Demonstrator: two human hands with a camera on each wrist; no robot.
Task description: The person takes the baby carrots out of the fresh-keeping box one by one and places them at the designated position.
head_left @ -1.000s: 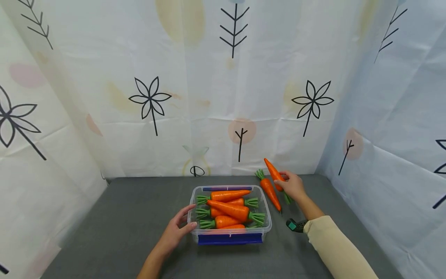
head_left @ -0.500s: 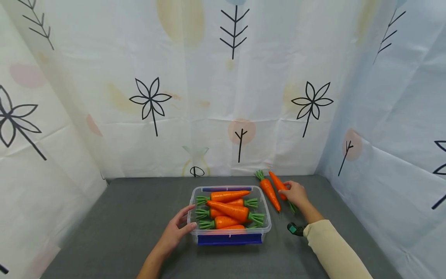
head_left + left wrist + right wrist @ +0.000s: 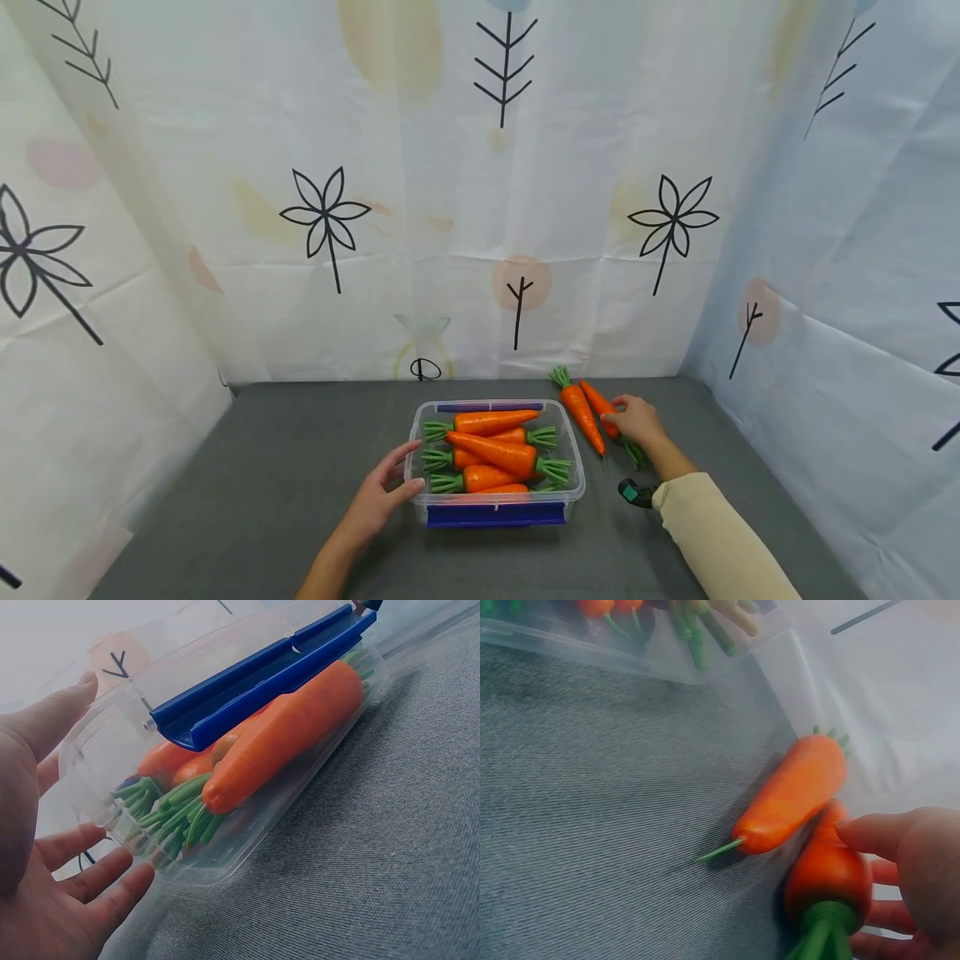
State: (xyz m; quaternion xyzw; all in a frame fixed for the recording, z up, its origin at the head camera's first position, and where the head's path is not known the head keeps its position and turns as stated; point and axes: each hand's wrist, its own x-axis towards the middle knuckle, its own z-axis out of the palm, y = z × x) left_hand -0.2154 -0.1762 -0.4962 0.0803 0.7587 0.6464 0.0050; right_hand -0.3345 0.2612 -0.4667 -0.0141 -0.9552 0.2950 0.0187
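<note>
My right hand holds an orange carrot low over the grey table, its green top toward me. The right wrist view has my thumb on its near side and the other fingers along the far side. Just left of it lies a second carrot, tip toward me. A clear plastic box with blue clips contains several carrots, one slanting across the top. My left hand rests at the box's left end, fingers loosely spread; the left wrist view shows the fingertips by its corner.
The grey cloth-covered table reaches back to a white patterned curtain, which also rises at both sides. Black wrist gear with a green patch sits below my right wrist, beside the cream sleeve.
My right hand has brought its carrot down and toward me, beside the carrot on the table. My left hand and the box have stayed where they were.
</note>
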